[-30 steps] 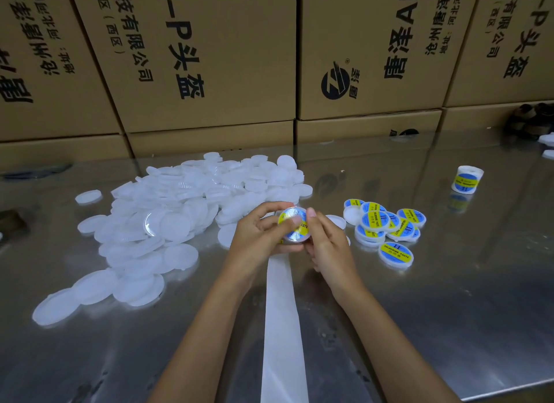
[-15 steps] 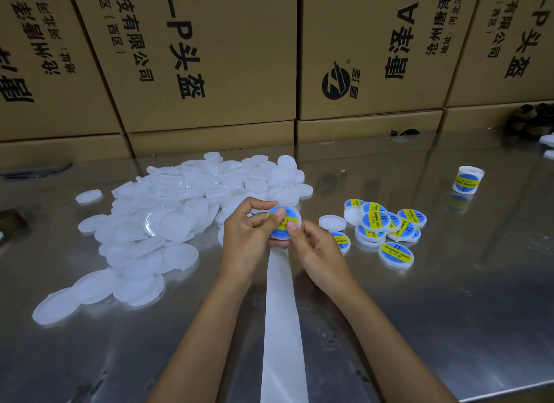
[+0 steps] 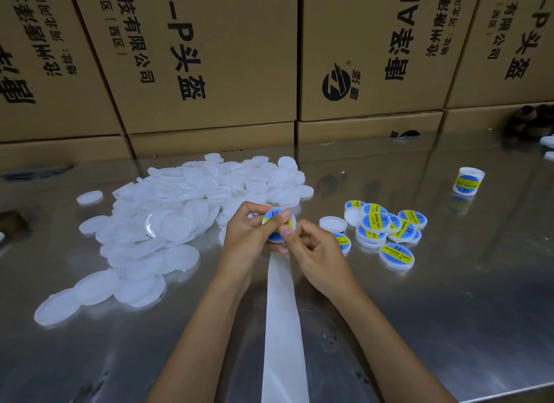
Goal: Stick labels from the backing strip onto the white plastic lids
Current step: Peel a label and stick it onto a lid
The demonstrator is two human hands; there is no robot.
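Step in hand, as I read it: pressing a label [image 3: 277,222] down onto a white lid [image 3: 280,227], held just above the counter [image 3: 449,312] mid-width, over the far end of the backing strip [image 3: 283,327].

Left hand [image 3: 248,237]: fingers curled round the lid's left rim, thumb flat on the label. Right hand [image 3: 314,252]: fingers curled, thumb tip on the lid's lower right edge.

Next: smooth the edges down, drop it with the labelled lids [image 3: 386,228] to the right, take a blank from the unlabelled pile [image 3: 180,216] toward the far left, peel another label.
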